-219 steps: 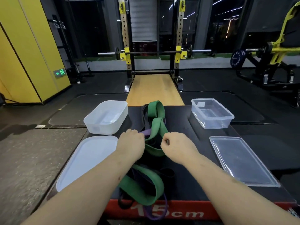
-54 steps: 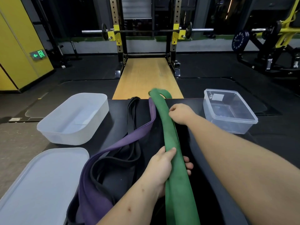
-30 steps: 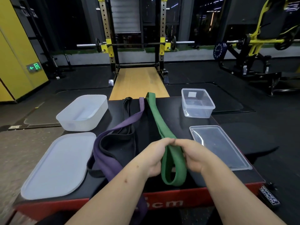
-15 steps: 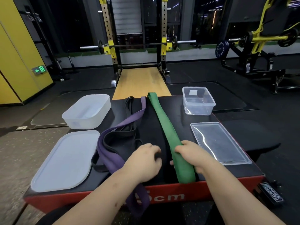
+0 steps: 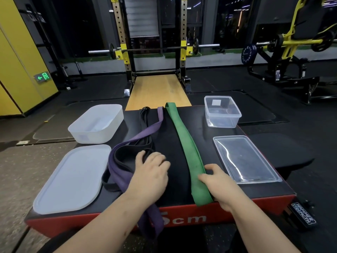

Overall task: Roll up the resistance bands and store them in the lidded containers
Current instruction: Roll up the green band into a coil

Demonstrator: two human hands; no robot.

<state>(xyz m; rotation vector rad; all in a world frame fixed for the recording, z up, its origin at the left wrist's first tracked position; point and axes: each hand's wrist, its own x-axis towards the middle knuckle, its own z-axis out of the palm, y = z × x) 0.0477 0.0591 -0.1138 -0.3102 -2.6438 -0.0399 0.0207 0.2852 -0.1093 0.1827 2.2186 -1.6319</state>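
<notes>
A long green band (image 5: 184,141) lies flat and straight down the middle of the black box top. My right hand (image 5: 217,183) grips its near end at the box's front edge. To its left, a purple band (image 5: 145,132) and a black band (image 5: 144,121) lie tangled together, and the purple one hangs over the front edge. My left hand (image 5: 151,172) rests palm down beside them, its fingertips touching the black loop. A white container (image 5: 96,123) and its lid (image 5: 73,178) sit at the left. On the right are a clear container (image 5: 237,115) and a clear lid (image 5: 244,159). Both containers are uncovered.
Everything lies on a low black box with a red front (image 5: 255,203) marked in cm. Dark gym floor surrounds it. A wooden platform (image 5: 158,90) and a squat rack with a barbell (image 5: 155,50) stand beyond, and a yellow weight machine (image 5: 291,42) is at the far right.
Earlier both hands pinched the green band's near loop. That band now lies flat, my right hand has slid to its right edge, and my left hand has moved to the black band.
</notes>
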